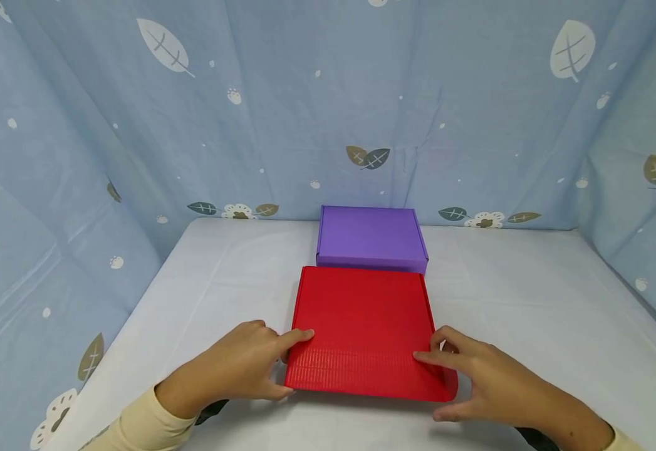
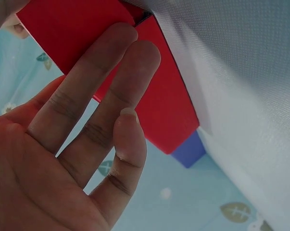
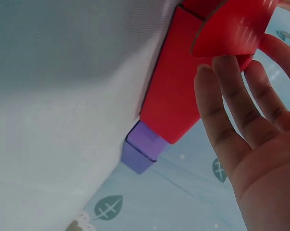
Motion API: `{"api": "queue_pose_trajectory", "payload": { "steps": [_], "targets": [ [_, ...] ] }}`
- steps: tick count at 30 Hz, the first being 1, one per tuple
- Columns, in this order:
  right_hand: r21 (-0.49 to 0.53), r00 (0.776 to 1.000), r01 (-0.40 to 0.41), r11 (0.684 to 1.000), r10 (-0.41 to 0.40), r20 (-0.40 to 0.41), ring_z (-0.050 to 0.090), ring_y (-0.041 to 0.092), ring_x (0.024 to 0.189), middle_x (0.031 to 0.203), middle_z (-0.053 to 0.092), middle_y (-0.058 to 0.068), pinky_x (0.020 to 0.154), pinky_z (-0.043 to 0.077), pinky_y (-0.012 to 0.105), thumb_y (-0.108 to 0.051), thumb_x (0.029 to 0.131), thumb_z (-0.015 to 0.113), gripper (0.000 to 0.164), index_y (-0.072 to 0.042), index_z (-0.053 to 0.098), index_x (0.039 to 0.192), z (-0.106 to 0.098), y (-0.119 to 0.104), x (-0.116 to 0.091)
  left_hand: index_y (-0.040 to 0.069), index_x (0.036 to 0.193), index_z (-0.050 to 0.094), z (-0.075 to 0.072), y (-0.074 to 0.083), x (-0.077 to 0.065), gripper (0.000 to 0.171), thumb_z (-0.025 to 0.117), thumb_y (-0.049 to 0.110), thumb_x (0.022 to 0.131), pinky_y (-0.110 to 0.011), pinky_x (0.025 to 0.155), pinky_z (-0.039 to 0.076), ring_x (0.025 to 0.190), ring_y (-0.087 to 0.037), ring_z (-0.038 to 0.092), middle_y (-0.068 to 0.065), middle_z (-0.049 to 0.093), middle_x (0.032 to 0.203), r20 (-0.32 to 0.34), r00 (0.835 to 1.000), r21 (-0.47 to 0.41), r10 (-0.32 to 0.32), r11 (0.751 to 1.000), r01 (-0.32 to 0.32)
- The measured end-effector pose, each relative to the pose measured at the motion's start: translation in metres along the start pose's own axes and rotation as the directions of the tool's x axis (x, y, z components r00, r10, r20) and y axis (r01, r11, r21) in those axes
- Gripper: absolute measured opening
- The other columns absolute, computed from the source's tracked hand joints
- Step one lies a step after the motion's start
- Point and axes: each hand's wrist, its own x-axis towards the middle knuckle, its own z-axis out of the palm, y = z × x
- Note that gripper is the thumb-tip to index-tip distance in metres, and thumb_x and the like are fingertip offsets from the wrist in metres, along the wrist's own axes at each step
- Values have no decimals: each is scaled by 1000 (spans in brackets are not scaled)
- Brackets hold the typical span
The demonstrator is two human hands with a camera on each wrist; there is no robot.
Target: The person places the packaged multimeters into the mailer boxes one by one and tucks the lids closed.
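Observation:
A red cardboard box (image 1: pixel 364 313) lies on the white cloth, its lid ridged near the front edge. My left hand (image 1: pixel 243 363) holds its left front corner, the index finger on top and the thumb at the front edge. In the left wrist view, that hand's other fingers (image 2: pixel 118 82) reach along the red side wall. At the right front corner, my right hand (image 1: pixel 491 376) grips the lid, its index finger on top. The right wrist view shows fingertips at a rounded red side flap (image 3: pixel 238 29) that sticks out. The right thumb stands apart from the box.
Directly behind the red box, a purple cardboard box (image 1: pixel 371 235) lies closed. White cloth (image 1: pixel 525 313) covers the table. A pale blue curtain (image 1: pixel 305 106) printed with leaves encloses the back and both sides.

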Motion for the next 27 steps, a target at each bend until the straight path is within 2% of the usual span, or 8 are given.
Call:
{"api": "queue_pose_trajectory", "payload": {
  "steps": [8,12,15,17,20,22,24,27],
  "targets": [
    [-167,990,110,980,-122,-64,50,-1,93,115,54,-8,67,46,8,-54,63,90,74,-24,69,127,4,4,-2,20,134,59,0,-1,0,73,85,45,71,-32,73,51,57,8,44,19,56,63,8,1000,-18,-6,1000,6],
    [-226,989,120,967,-137,-63,47,-3,89,108,52,-11,67,44,8,-54,61,92,76,-26,67,127,5,7,-3,20,135,59,0,0,-1,73,85,45,71,-32,74,51,57,7,44,18,56,63,10,1000,-21,-13,1000,13],
    [-244,996,77,967,-84,-19,49,0,89,105,53,-12,67,50,14,-55,62,91,77,-29,64,129,6,6,-3,20,134,59,0,0,-1,73,85,44,71,-32,74,51,57,6,44,18,56,63,11,1000,-21,-16,1000,17],
    [-252,999,34,967,-30,19,55,5,93,106,57,-10,70,56,23,-55,62,90,77,-31,63,131,6,5,-3,20,134,59,0,0,-2,72,85,44,71,-32,73,50,58,6,44,18,57,64,11,1000,-21,-17,1000,17],
    [-256,996,-40,966,58,66,62,13,99,109,64,-5,74,60,34,-50,62,91,78,-34,62,132,3,3,-4,20,134,59,0,-1,-2,72,85,44,71,-31,74,50,58,6,44,17,57,65,9,1000,-24,-15,1000,16],
    [-255,993,-67,964,89,76,65,18,100,110,67,-3,74,61,39,-48,61,92,77,-35,62,131,1,3,-4,20,134,59,0,0,-1,72,85,44,72,-31,74,50,58,6,44,17,57,65,6,1000,-28,-12,1000,13],
    [-245,991,-84,966,106,80,65,15,98,108,68,-6,74,60,37,-43,60,93,77,-34,63,130,0,3,-5,20,134,59,0,0,-1,72,85,44,72,-31,74,50,58,6,43,17,57,65,6,1000,-29,-11,1000,11],
    [-218,992,-70,973,90,83,61,6,91,103,67,-14,70,57,28,-37,62,93,75,-31,62,131,-1,5,-5,20,134,60,-1,-1,0,73,85,45,71,-31,74,50,58,6,43,17,56,64,6,1000,-22,-9,1000,9]
  ]
}}
